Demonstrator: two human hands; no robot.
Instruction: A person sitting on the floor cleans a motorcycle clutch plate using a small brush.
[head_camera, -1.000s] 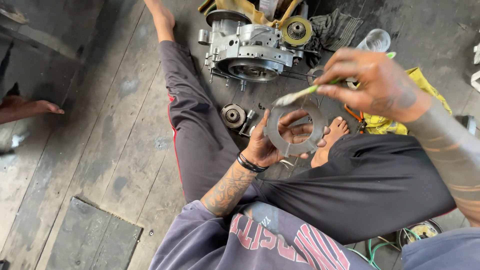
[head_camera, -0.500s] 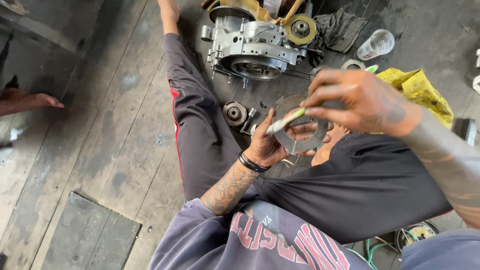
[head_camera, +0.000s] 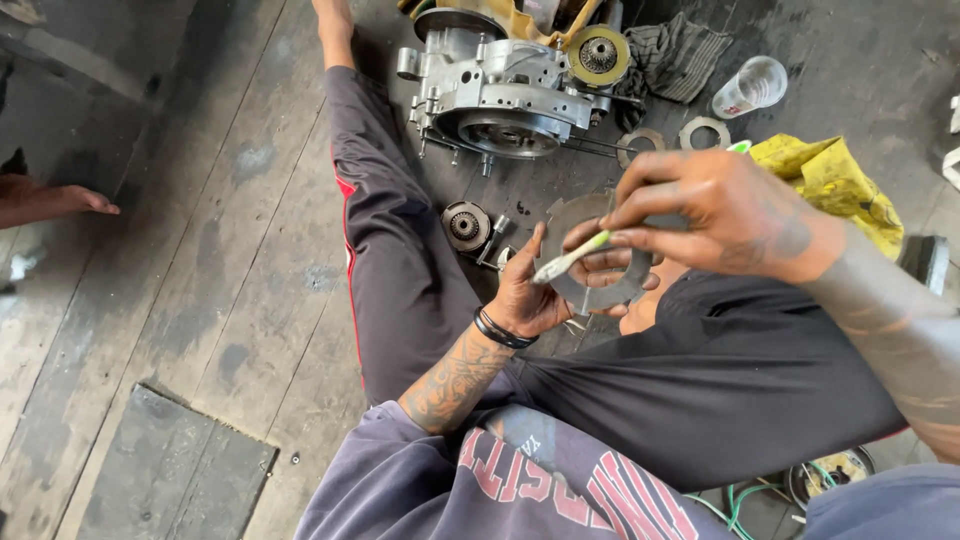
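Lowered brush (head_camera: 570, 258) meets one disc (head_camera: 590, 290); two rings (head_camera: 705, 132) aside.

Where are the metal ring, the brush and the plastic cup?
metal ring (head_camera: 590, 290), head view, lower rim.
brush (head_camera: 570, 258), head view, pale handle.
plastic cup (head_camera: 750, 87), head view, clear side wall.

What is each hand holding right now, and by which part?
The left hand grips a flat grey metal ring plate with notched edge by its rim, fingers through the centre hole. The right hand pinches a small pale-handled brush near its upper end.

views: 1 | head-worn, looking steeply down | close on lap, hands | floor beyond
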